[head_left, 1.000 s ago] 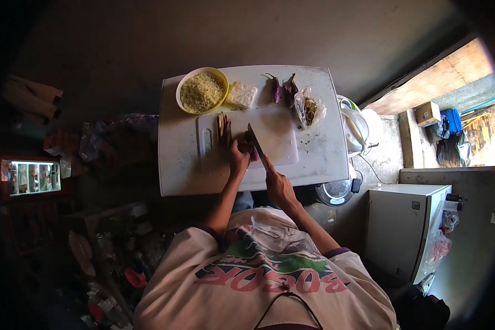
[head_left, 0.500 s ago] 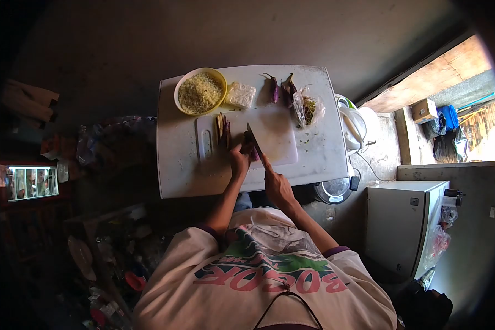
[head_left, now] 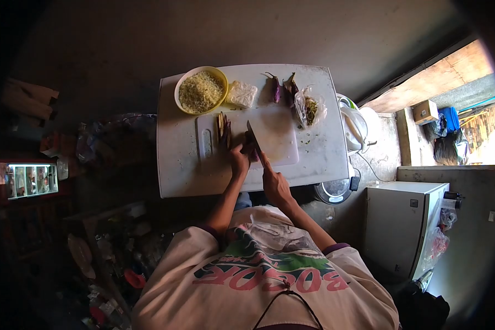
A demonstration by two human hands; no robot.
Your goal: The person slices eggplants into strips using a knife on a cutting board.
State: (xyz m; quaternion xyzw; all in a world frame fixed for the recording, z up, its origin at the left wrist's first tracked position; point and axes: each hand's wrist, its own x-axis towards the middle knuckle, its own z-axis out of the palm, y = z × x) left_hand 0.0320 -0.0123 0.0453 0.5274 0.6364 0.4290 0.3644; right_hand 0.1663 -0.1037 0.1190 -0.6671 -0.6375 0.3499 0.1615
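Note:
My right hand (head_left: 275,183) is closed round the handle of a knife (head_left: 255,138), whose blade points up and to the left over the white cutting board (head_left: 280,124). Beside the blade, my left hand (head_left: 240,159) is closed on a purple eggplant (head_left: 254,156), partly hidden by the fingers and the knife. Cut eggplant pieces (head_left: 224,131) lie on the board's left part, just above my left hand.
A yellow bowl (head_left: 224,88) of pale grains, a wrapped white block (head_left: 242,94), whole eggplants (head_left: 275,89) and a plastic bag (head_left: 312,109) of greens stand along the far side of the table (head_left: 176,179). A white refrigerator (head_left: 393,225) is at the right.
The knife and my right hand have shifted slightly left, closer to my left hand. My left hand keeps its hold on the eggplant.

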